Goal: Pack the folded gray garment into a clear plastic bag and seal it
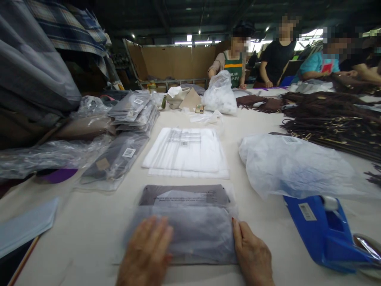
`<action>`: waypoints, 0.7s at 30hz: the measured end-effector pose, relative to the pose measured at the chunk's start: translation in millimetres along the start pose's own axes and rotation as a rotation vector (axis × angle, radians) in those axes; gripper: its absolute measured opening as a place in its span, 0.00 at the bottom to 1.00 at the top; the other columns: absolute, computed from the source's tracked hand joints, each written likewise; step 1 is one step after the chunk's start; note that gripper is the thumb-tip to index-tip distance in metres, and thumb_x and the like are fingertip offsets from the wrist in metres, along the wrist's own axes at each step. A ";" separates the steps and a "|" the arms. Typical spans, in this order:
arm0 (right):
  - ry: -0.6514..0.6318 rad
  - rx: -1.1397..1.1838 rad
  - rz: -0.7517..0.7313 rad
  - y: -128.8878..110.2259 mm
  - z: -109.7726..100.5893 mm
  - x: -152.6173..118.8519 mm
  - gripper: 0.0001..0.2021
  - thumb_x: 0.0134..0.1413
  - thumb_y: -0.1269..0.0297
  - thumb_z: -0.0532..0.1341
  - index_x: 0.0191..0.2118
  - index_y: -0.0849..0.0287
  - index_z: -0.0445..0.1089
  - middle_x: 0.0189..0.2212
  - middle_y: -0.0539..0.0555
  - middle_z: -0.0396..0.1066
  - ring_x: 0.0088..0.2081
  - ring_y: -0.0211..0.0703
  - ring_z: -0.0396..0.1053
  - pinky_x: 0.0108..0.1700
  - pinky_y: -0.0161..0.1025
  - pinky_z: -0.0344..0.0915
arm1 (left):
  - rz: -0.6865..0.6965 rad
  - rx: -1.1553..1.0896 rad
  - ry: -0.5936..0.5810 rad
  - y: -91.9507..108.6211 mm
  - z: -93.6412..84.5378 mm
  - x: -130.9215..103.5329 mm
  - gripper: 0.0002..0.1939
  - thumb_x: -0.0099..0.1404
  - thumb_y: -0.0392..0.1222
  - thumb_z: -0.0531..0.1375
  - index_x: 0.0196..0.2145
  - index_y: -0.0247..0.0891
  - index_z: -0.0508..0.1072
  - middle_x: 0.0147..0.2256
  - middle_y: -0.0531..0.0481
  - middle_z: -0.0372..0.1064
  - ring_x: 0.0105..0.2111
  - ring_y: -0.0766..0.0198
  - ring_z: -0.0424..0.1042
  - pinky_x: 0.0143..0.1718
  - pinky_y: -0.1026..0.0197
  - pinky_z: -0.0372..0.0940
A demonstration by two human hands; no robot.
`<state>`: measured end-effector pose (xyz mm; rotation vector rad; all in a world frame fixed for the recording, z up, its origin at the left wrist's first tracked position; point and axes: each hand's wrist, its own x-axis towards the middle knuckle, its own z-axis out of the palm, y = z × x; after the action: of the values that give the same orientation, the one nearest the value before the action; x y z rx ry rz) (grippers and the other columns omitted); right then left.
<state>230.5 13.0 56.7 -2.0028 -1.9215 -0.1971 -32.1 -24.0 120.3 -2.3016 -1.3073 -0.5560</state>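
Left hand (147, 254) flat, fingers spread on the bagged grey item (186, 230) at the near bench (89, 234) edge, right hand (253, 256) open against its right side, gripping nothing; smoothing outward would best expel air.

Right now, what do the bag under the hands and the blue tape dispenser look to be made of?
Bag: thin, frosted, see-through plastic film; a dark grey item shows through it, seemingly soft fabric, hard to confirm. Left hand lies flat on it, right hand at its edge. Tape dispenser: hard moulded plastic, glossy blue, with light reflections along its edges and a barcode sticker.
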 end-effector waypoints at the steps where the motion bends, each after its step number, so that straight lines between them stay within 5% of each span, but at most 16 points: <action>1: -0.007 0.007 0.000 0.2 -0.6 0.5 0.25 0.64 0.56 0.37 0.23 0.55 0.62 0.10 0.49 0.65 0.12 0.41 0.65 0.16 0.35 0.46 | 0.213 -0.040 -0.024 7.3 5.4 11.6 0.25 0.66 0.42 0.50 0.59 0.37 0.52 0.59 0.44 0.53 0.60 0.50 0.48 0.60 0.44 0.46; 3: -0.034 0.030 0.010 1.7 -1.4 1.7 0.25 0.64 0.55 0.37 0.22 0.55 0.62 0.11 0.49 0.66 0.13 0.43 0.66 0.16 0.35 0.46 | 0.407 -0.058 -0.129 13.8 22.4 29.5 0.26 0.66 0.53 0.50 0.58 0.42 0.55 0.58 0.48 0.55 0.60 0.51 0.48 0.61 0.41 0.41; 7: -0.100 0.072 0.099 5.4 -2.4 5.6 0.25 0.62 0.50 0.38 0.22 0.55 0.61 0.12 0.51 0.68 0.15 0.44 0.69 0.18 0.35 0.50 | 0.214 -0.060 -0.275 0.8 56.5 37.1 0.36 0.60 0.63 0.53 0.61 0.46 0.49 0.59 0.45 0.53 0.58 0.44 0.51 0.58 0.36 0.42; 13: -0.110 0.029 0.147 0.3 3.4 7.4 0.21 0.63 0.54 0.43 0.24 0.55 0.62 0.13 0.50 0.68 0.16 0.43 0.69 0.18 0.34 0.49 | 0.272 0.052 -0.241 -19.1 64.3 31.9 0.29 0.66 0.58 0.47 0.61 0.47 0.48 0.60 0.48 0.52 0.58 0.52 0.52 0.58 0.48 0.40; 18: 0.083 0.034 0.067 1.0 -8.9 -0.3 0.20 0.63 0.58 0.43 0.24 0.56 0.61 0.13 0.48 0.66 0.15 0.39 0.66 0.18 0.34 0.52 | 0.286 0.055 -0.144 -27.6 70.3 32.1 0.26 0.66 0.55 0.47 0.59 0.47 0.53 0.57 0.49 0.57 0.56 0.54 0.57 0.60 0.49 0.34; 21: 0.349 0.191 -0.003 30.6 -37.7 -1.4 0.09 0.61 0.63 0.51 0.31 0.57 0.64 0.22 0.49 0.69 0.25 0.36 0.68 0.29 0.33 0.62 | 0.266 -0.058 -0.089 -31.5 86.7 23.5 0.24 0.66 0.51 0.48 0.58 0.48 0.55 0.56 0.49 0.59 0.55 0.55 0.59 0.60 0.49 0.33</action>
<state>266.1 -1.8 86.4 -1.7124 -1.6572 -0.3274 -37.2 54.5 66.8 -2.5207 -1.0107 -0.4114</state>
